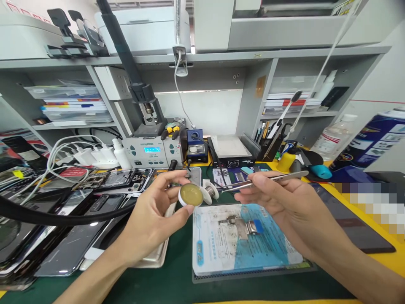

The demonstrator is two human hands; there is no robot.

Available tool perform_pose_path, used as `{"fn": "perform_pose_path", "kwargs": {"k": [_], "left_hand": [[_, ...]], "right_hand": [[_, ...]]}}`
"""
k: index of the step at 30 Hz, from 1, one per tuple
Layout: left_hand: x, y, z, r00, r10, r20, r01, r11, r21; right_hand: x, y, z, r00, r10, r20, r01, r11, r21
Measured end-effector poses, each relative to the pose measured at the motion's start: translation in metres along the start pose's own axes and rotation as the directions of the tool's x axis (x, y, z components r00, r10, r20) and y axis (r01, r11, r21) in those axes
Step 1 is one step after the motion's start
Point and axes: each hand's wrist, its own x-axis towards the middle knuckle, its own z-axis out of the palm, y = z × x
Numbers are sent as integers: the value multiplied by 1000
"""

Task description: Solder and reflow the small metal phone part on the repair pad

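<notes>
My left hand (pixel 155 215) holds a small round white tin of yellowish paste (pixel 190 195) between thumb and fingers, lifted above the bench. My right hand (pixel 278 198) grips metal tweezers (pixel 268 179), their tips pointing left and ending just right of the tin, near a small solder spool (pixel 211 191). Below both hands lies a blue and white work mat (pixel 278 249) with a small circuit board and metal clamp (pixel 242 226) on it.
Several opened phones (pixel 120 179) and dark screens (pixel 69 249) cover the left side. A soldering station (pixel 150 151), hot plate (pixel 229 150), tool holder (pixel 268 145), plastic bottle (pixel 335 137) and spray can (pixel 376 139) stand along the back. A thick black hose (pixel 47 216) crosses at left.
</notes>
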Motion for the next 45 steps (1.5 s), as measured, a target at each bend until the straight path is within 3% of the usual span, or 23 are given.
{"fn": "perform_pose_path", "kwargs": {"k": [9, 13, 16, 20, 29, 32, 35, 38, 45], "left_hand": [[1, 1, -7, 982, 148, -120, -73, 872, 484], [-9, -4, -5, 991, 126, -48, -77, 821, 566], [-17, -11, -3, 996, 87, 30, -84, 733, 675], [-20, -20, -1, 993, 65, 98, -118, 607, 786], [-15, -23, 0, 969, 142, 202, -246, 483, 840], [-16, -23, 0, 924, 254, 287, -370, 397, 840], [-20, -20, 3, 851, 368, 376, -496, 325, 805], [-24, -18, 8, 791, 419, 447, -580, 278, 766], [-28, -17, 16, 761, 381, 526, -640, 306, 705]], "right_hand": [[5, -5, -6, 997, -16, 76, 20, 998, -59], [9, -9, -16, 976, -38, 213, 97, 957, -274], [10, -11, -23, 958, 39, 285, 98, 887, -451], [10, -8, -27, 940, 117, 319, 81, 835, -545], [8, 5, -29, 944, -16, 329, 216, 784, -582], [7, 7, -29, 940, -47, 338, 252, 761, -598], [7, 10, -28, 936, -79, 342, 286, 736, -613], [6, 14, -27, 939, -111, 326, 303, 717, -627], [5, 17, -25, 941, -155, 300, 322, 685, -654]]}}
